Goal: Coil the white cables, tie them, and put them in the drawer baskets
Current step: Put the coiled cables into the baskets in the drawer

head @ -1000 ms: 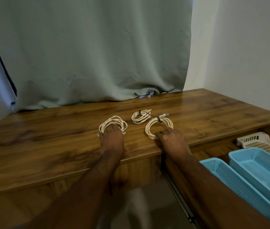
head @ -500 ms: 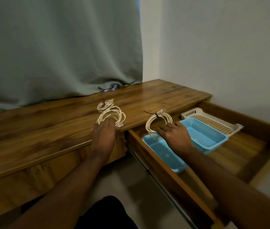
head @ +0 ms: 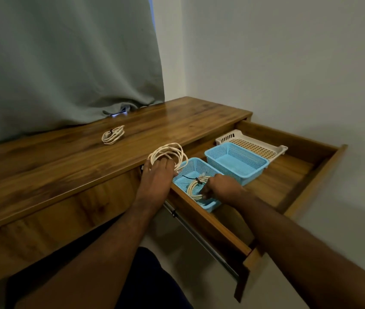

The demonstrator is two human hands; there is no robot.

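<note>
Your right hand grips a black-tied white coiled cable inside the near blue mesh basket; your left hand clutches another white coil at the wooden desk edge.

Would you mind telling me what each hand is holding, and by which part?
The left hand grips a coiled white cable by its near loops; the right hand holds a tied coil by its right side, inside the nearest blue basket.
</note>
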